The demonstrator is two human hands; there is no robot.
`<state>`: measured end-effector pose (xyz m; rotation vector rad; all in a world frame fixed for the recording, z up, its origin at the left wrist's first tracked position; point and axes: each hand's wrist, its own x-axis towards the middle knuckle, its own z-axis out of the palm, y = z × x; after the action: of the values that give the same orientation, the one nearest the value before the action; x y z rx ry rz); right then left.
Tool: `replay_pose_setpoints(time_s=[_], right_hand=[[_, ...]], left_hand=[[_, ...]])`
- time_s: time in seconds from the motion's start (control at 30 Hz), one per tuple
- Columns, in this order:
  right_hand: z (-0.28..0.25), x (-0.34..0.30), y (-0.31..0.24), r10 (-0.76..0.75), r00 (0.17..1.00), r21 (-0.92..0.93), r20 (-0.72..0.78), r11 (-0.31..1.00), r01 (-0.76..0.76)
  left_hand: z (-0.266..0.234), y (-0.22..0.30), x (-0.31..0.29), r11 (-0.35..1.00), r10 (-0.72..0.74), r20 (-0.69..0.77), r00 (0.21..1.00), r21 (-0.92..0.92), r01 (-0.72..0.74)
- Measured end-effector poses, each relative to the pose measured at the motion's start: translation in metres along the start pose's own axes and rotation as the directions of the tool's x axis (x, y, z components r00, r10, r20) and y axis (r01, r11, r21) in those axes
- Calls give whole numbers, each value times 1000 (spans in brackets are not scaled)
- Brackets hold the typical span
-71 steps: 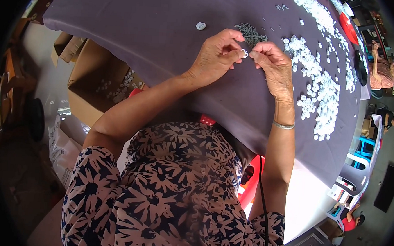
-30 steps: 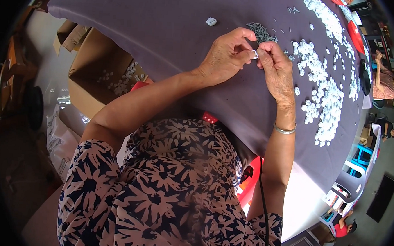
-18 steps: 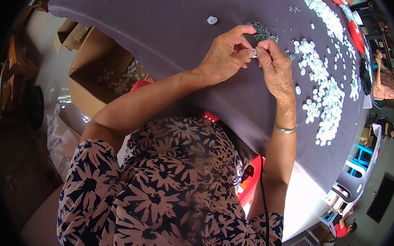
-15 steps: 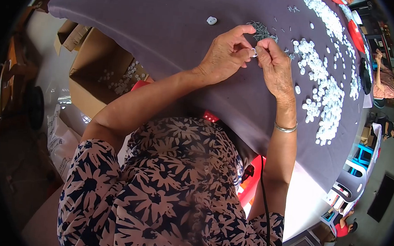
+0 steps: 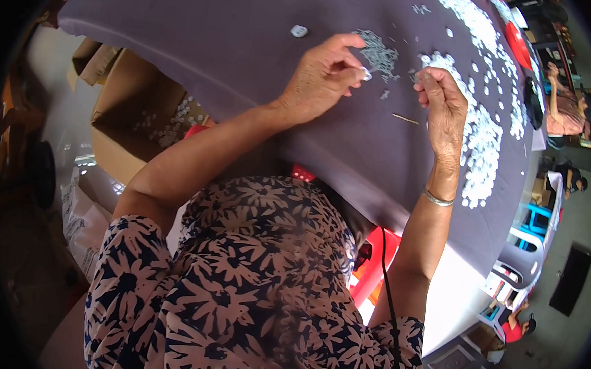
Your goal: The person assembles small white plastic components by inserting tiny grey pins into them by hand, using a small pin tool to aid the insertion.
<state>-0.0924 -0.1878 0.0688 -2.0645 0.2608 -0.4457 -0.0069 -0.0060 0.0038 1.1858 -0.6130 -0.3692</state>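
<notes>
A small white plastic piece (image 5: 366,74) is pinched between the thumb and fingers of my left hand (image 5: 323,71). Just beyond that hand lies a loose heap of small grey nail-like pins (image 5: 380,56). My right hand (image 5: 442,102) is apart from the left, its fingertips pressed together beside the near edge of the heap of white plastic pieces (image 5: 483,159); whatever may be in them is hidden. Between my hands, nearer to me, a thin yellowish stick (image 5: 406,119) shows against the dark tablecloth (image 5: 237,39).
One white piece (image 5: 299,31) sits alone on the cloth, left of the pins. Below the table's left edge, a cardboard box (image 5: 119,130) holds several white pieces. A red dish (image 5: 518,44) is at the far right. Other people (image 5: 565,114) are beyond the table.
My right hand has drawn away to the right from the left, which keeps the white piece. The thin stick now shows between them. The whole view has shifted slightly.
</notes>
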Motion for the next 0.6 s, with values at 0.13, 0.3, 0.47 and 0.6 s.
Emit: replay_pose_setpoints(time_s=[0.13, 0.3, 0.47, 0.6], right_hand=[[-49, -10, 33, 86, 996, -202, -33, 975, -91], [-67, -34, 39, 36, 999, -490, 23, 872, -20], [-51, -41, 39, -24, 999, -641, 29, 766, 37], [-48, -43, 42, -61, 998, -612, -1, 790, 48]], left_hand=[[-4, 3, 0, 999, -6, -33, 999, 33, 7], [-6, 4, 1, 999, 0, -48, 999, 40, 2], [-3, 5, 1, 999, -6, -63, 998, 37, 9], [-3, 4, 1, 999, -21, -57, 998, 29, 22]])
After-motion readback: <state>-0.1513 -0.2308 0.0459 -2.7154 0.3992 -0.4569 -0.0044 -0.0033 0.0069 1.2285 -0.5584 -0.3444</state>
